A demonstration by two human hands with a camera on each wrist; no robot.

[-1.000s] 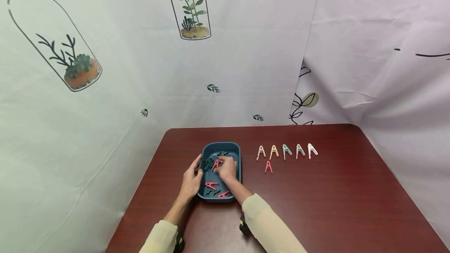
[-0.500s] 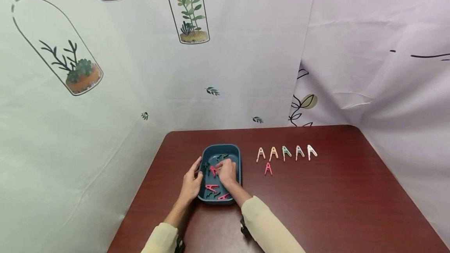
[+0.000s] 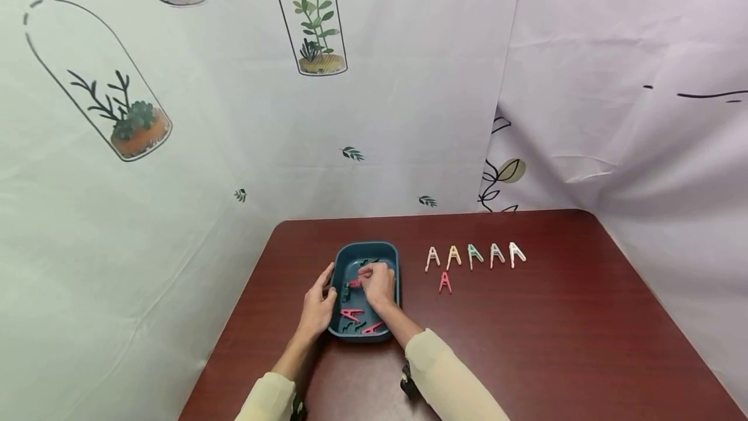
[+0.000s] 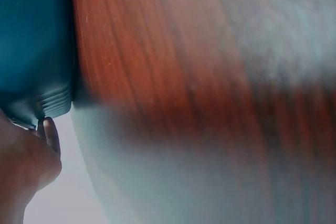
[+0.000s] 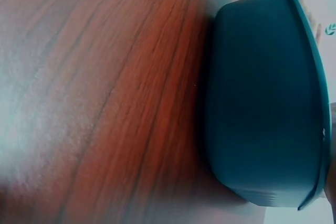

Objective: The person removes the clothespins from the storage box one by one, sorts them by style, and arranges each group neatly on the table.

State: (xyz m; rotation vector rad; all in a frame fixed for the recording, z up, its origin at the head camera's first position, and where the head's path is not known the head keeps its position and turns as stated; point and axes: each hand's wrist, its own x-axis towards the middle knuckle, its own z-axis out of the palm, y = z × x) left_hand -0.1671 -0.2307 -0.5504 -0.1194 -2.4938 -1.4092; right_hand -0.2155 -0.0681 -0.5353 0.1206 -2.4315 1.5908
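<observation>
A dark blue plastic basin (image 3: 393, 291) stands on the table with pink and dark green clothespins inside. My right hand (image 3: 378, 283) reaches into it, its fingertips pinching a pink clothespin (image 3: 354, 283) that they partly cover. Close to the left of that lies a dark green clothespin (image 3: 346, 292). Toward the near end are another pink clothespin (image 3: 351, 314), a third pink one (image 3: 372, 328) and dark green pieces (image 3: 353, 327). My left hand (image 3: 317, 307) rests along the basin's left side, fingers extended against the wall; the left wrist view shows fingertips at the basin wall (image 4: 37, 45).
Right of the basin, several clothespins stand in a row on the brown table (image 3: 526, 336), from a pale pink one (image 3: 432, 258) to a white one (image 3: 515, 254). A red clothespin (image 3: 445, 282) lies below the row. A patterned cloth (image 3: 409, 115) hangs behind the table.
The pink clothespin at my right fingertips has turned from upright to sideways within the basin. My left hand has stayed at the basin's side. The head view has shifted slightly.
</observation>
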